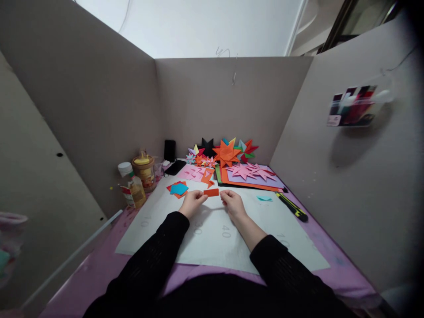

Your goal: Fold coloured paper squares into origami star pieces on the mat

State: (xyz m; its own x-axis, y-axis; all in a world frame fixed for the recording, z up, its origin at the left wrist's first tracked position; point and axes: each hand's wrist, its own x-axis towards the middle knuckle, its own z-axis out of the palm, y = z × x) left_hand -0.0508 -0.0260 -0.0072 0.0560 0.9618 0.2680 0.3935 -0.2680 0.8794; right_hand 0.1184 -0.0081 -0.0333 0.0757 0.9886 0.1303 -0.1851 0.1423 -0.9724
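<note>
Black sleeves [145, 260] are spanning the white mat [213, 247]. The left hand [192, 203] is pinching an orange strip [211, 192] above it; the right hand's [233, 205] fingertips are closing at the strip's right end, their hold unclear. Paper stars [227, 153] are standing behind.

In front of us we hold a small orange-red paper rectangle [211, 192], plain, with straight edges. Its long sides run left to right, the right end a touch higher, and its broad face is turned toward us. The fingers of our left hand [193, 203] pinch it at the left end; its right end is at the fingertips of our right hand [233, 204], though we cannot tell whether they touch it. The piece looks flat between our hands, above the white sheet [212, 243] on the tabletop.
</note>
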